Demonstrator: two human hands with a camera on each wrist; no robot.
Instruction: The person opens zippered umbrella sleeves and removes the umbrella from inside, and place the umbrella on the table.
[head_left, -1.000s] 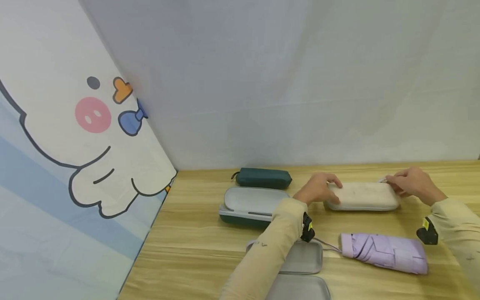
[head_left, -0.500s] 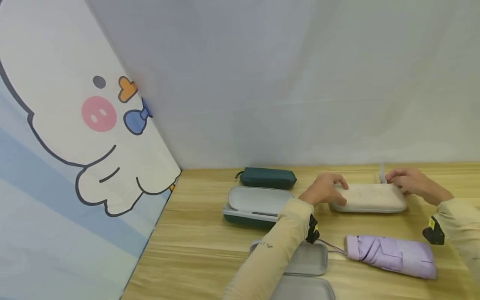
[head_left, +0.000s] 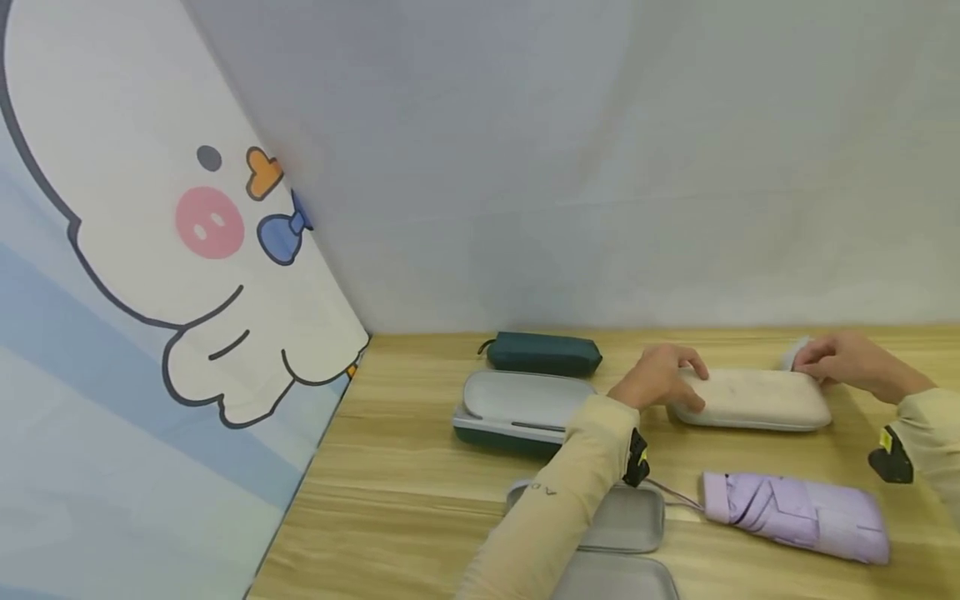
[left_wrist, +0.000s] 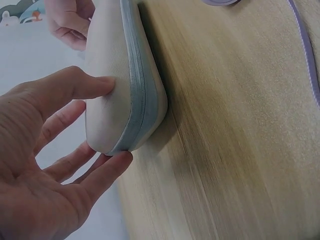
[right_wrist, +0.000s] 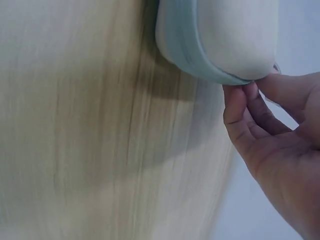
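Observation:
A cream zippered pencil case (head_left: 753,400) lies on the table at the right, with a pale blue zipper band (left_wrist: 142,85) around its side. My left hand (head_left: 656,379) grips its left end; in the left wrist view the thumb presses the top and other fingers support the end. At the opposite end, my right hand (head_left: 858,365) pinches at the zipper band near the back corner. A pale tab (head_left: 795,354) stands beside those fingertips. The zipper pull itself is hidden by the fingers. In the right wrist view, the case (right_wrist: 237,35) appears zipped around the visible corner.
A lilac folded umbrella (head_left: 798,515) lies in front of the case. Left are a dark green pouch (head_left: 543,354), a grey-and-green case (head_left: 525,398) and two grey trays (head_left: 622,521), partly covered by my left sleeve. A pale curtain (head_left: 600,208) hangs behind the table.
The head view has turned slightly, shifting everything rightward. The pale tab at my right fingers rose upright and now leans toward the hand. My left hand keeps its grip on the case.

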